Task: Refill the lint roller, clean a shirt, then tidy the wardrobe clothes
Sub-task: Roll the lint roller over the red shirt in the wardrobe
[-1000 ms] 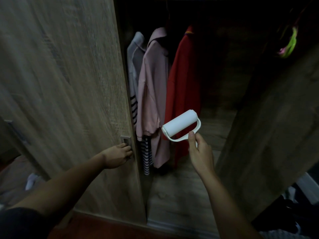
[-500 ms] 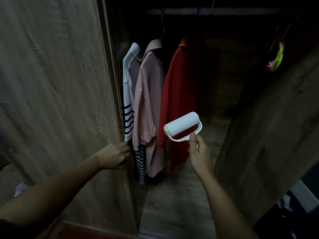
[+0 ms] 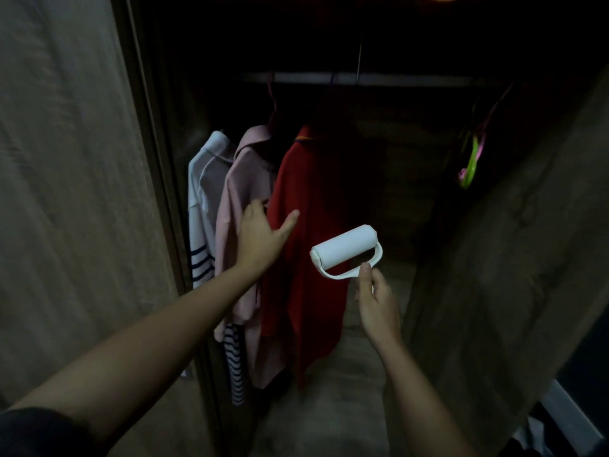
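Inside the dark open wardrobe three garments hang from a rail (image 3: 379, 79): a white shirt with navy stripes (image 3: 202, 206), a pink shirt (image 3: 239, 192) and a red shirt (image 3: 308, 232). My left hand (image 3: 260, 237) reaches in with fingers spread, between the pink and the red shirt, thumb against the red fabric. My right hand (image 3: 375, 300) grips the handle of a white lint roller (image 3: 344, 247), held just right of the red shirt and apart from it.
The wooden wardrobe door (image 3: 72, 192) stands open at the left, another wooden panel (image 3: 514, 258) at the right. Green and pink hangers (image 3: 471, 163) dangle at the far right of the rail. The wardrobe floor (image 3: 329, 407) lies below the shirts.
My left hand has let go of the door edge and moved up and right into the wardrobe, to the shirts. The view has tilted upward; the roller stays in my right hand.
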The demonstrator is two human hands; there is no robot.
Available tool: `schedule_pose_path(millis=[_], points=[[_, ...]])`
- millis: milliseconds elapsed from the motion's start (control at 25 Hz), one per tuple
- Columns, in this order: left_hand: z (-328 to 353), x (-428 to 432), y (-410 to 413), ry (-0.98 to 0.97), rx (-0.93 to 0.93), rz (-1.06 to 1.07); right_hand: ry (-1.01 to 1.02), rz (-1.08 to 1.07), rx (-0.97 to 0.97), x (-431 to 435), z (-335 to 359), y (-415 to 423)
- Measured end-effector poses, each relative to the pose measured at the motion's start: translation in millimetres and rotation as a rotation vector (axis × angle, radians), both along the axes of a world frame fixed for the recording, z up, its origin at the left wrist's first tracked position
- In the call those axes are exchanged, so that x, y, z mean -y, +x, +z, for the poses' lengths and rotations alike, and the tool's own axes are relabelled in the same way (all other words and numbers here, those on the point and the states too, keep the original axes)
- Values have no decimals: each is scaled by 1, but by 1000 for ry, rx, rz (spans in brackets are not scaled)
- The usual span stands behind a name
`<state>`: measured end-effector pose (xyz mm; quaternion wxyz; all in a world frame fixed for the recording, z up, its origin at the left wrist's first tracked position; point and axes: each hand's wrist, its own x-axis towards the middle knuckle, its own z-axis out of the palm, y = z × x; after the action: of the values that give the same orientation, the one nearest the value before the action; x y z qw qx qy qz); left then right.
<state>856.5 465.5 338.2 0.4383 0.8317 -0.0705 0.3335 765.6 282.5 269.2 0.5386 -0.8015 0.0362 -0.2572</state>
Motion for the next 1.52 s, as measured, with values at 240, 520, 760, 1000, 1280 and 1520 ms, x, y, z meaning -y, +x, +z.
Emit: schedule_pose_path(millis=[240,520,760,1000,1280,1520], points=[[50,-8,-12,-21,88,179,85,261,90,18,36,44],[102,-59,-45,151,144,262,82,281,204,5,26,47],[127,-67,-60,183,130,252,-27,306,2,-42,-35,62],[119,-72,-61,209,107,245,-17,419,-18,-81,12,86],[114,-89,-60,37,94,248,33,381,221,-95,84,112],[112,-89,-59,9,69,160,55,494,-272,-103,-83,93]])
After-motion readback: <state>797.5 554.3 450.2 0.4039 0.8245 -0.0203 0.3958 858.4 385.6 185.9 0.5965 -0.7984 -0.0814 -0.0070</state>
